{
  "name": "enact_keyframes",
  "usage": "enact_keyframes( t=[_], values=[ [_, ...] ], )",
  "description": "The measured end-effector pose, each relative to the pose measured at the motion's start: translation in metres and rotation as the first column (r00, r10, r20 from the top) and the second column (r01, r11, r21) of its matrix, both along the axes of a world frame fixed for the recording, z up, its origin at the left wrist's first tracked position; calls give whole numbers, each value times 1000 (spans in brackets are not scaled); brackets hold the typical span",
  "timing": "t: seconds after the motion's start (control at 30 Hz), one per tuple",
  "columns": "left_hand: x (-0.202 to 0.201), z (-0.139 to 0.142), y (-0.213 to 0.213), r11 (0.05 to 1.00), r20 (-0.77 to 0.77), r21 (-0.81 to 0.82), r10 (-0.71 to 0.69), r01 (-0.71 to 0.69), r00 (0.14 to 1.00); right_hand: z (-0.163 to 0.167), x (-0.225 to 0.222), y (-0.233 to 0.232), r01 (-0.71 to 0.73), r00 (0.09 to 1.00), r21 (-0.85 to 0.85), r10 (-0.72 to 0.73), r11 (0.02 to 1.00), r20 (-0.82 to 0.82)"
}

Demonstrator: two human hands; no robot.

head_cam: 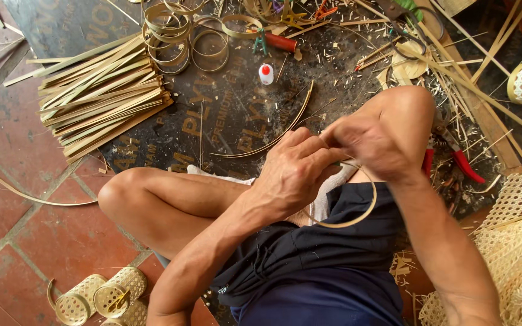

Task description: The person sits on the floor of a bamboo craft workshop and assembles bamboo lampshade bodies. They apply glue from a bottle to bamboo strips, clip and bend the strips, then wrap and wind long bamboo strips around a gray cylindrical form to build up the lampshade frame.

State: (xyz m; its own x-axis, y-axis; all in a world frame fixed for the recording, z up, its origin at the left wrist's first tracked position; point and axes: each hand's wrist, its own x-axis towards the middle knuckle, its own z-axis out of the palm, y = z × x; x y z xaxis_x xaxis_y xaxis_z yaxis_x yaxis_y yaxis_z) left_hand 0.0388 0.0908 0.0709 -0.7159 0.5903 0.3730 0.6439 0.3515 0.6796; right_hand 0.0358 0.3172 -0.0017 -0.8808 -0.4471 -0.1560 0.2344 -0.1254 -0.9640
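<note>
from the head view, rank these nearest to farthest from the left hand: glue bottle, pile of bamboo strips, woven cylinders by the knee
Measured from the left hand:
1. Small white glue bottle with a red cap, up and slightly left on the dark board.
2. Pile of bamboo strips, far left on the board.
3. Woven cylinders, lower left on the red tile floor.
The last two are fairly close; the cylinders look slightly farther.

One head-worn camera looks steeply down from close range onto the seated person's lap. Both hands, left hand (294,172) and right hand (367,145), sit near frame centre. The floor extends toward the top edge. No second view is provided.
</note>
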Motion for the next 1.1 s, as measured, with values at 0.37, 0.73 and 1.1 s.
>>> enact_keyframes(
  t=[0.37, 0.73, 1.1],
  values=[
    [2, 4, 37, 995, -167, 87, -37, 52, 985, 64, 38, 52, 121, 979, 49, -128, 991, 162],
    [12, 22, 30, 998, -353, -34, 39, -55, 935, 125, 47, 17, 594, 500, 570, 295, 567, -814],
    [12, 32, 21, 991, -451, -19, 107, -130, 886, 121, 45, -17, 640, 450, 445, 163, 627, -878]
  ],
)
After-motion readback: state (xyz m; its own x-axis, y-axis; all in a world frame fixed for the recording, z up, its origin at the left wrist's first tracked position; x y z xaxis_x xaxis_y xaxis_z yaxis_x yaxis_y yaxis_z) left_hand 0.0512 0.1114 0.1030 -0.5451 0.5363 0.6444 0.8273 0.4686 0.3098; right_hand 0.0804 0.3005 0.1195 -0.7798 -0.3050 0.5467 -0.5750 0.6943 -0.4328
